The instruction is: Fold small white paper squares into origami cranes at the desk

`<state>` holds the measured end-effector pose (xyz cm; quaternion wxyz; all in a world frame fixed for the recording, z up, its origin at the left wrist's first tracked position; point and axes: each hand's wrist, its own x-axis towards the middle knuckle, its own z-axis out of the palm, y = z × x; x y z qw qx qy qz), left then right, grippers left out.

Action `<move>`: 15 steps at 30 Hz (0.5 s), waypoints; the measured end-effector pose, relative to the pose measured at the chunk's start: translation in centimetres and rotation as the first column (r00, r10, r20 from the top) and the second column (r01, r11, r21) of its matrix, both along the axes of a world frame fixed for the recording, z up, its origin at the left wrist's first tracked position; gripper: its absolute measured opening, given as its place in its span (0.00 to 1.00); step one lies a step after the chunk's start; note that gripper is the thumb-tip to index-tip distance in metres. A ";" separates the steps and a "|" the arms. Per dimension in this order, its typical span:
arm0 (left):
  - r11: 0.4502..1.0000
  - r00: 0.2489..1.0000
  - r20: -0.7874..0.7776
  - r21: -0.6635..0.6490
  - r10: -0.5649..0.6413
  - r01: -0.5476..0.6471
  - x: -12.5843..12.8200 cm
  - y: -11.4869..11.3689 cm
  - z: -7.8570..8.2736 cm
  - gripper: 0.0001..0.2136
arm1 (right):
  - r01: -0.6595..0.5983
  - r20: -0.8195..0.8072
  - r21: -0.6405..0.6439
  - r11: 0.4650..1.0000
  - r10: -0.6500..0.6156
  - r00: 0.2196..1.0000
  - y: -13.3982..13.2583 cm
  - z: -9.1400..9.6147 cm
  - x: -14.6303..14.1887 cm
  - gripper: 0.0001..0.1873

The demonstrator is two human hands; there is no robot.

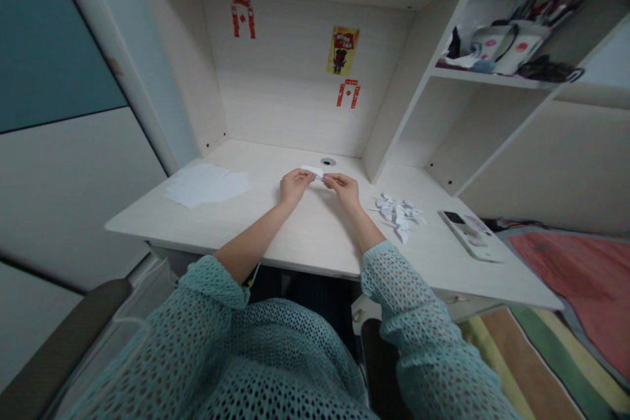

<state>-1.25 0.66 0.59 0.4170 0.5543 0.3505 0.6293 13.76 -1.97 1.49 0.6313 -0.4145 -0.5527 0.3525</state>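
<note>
Both hands meet over the middle of the desk, pinching one small piece of white paper [311, 169] between them. My left hand [296, 185] grips its near left edge with thumb and fingertips. From the other side, my right hand [343, 188] pinches the paper close to the left fingertips. The paper looks folded, but its exact shape is partly hidden by my fingers. Right of my right hand lies a loose pile of small folded white paper pieces [398, 211]. Flat sheets of white paper [207, 185] overlap on the desk's left side.
A white phone [471, 236] lies on the right of the desk [305, 243]. Behind my hands is a round cable hole [328, 161]. Shelf walls [396, 111] rise at the back and right. Cups [522, 46] holding scissors stand on the right shelf.
</note>
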 end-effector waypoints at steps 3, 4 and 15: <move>1.000 1.000 0.028 0.014 -0.008 0.008 0.0 0.1 0.1 0.11 | -0.045 -0.021 -0.013 0.999 0.045 0.999 0.3 -0.2 0.2 0.18; 1.000 1.000 0.030 0.016 -0.007 0.006 0.0 0.2 0.1 0.11 | -0.055 -0.020 -0.016 0.998 0.055 0.998 0.4 -0.3 0.3 0.19; 0.999 1.000 -0.009 0.036 0.020 -0.020 0.0 -0.3 0.7 0.09 | -0.120 0.045 -0.055 0.991 0.122 0.991 -0.6 0.6 0.0 0.19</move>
